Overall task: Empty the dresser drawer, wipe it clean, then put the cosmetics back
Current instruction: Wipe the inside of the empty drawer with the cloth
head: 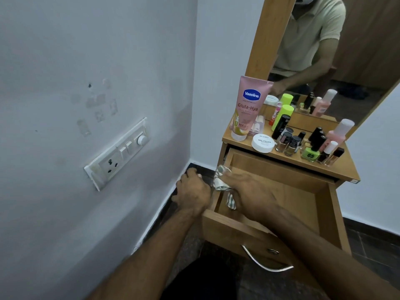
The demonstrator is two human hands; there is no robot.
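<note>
The light-brown wooden dresser drawer [287,191] stands pulled out, its inside bare of cosmetics, with a curved silver metal handle [263,262] on its front panel. The right hand [249,191] reaches down into the drawer by its left wall, its grip clamped on a crumpled white cloth with green stripes [223,182]; part of the cloth rides over the top edge of that wall and part hangs inside against it. The left hand [192,191] is outside the drawer, just beside the same left wall, fingers curled; whether its grip is closed on the drawer's edge or on nothing I cannot tell. The cosmetics stand on the wooden bench [346,169] above the drawer: a tall pink Vaseline lotion tube [249,107] upright at the left, a flat round white jar labelled nail polish [263,143] near the front edge, a neon-green capped bottle [282,116] behind it, a cluster of small dark-capped nail polish bottles [289,142], a bright green nail polish bottle [310,155], and a pale pink bottle with a white cap [339,132] toward the right. A wood-framed mirror [324,61] rises behind them. On the grey wall to the left sits a white switch and socket panel [119,152].
</note>
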